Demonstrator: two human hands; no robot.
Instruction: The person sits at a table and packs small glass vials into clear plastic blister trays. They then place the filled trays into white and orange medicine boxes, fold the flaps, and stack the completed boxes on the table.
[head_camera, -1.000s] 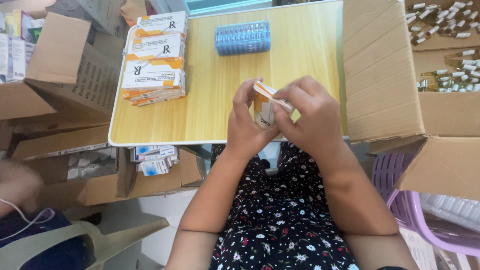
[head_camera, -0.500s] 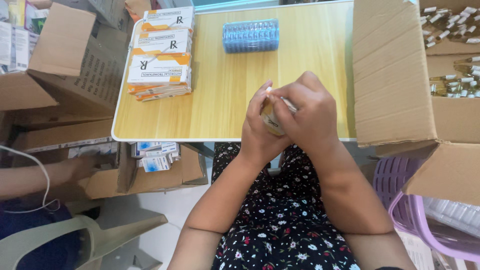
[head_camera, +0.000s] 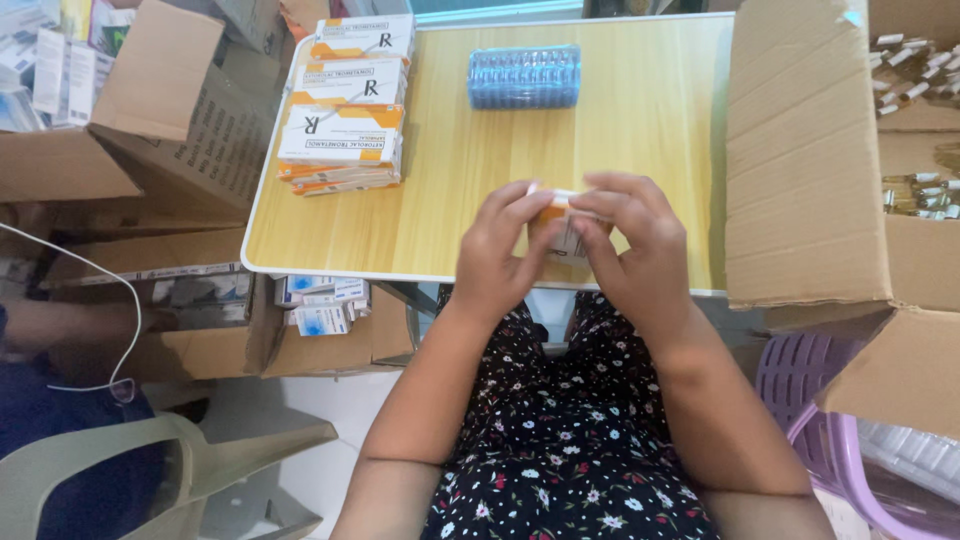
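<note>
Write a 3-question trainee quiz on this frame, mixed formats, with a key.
1. True or false: both hands grip the small white-and-orange carton.
2. What lies at the table's far edge? A) blue blister tray B) scissors C) tape roll
3. Where is the stack of cartons relative to the left hand?

Key:
1. True: the left hand and right hand enclose it.
2. A.
3. Farther back on the wooden table and to the left.

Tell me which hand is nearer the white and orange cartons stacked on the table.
Left. The left hand sits right of the stack; the right hand is farther right, both gripping a small box.
</note>
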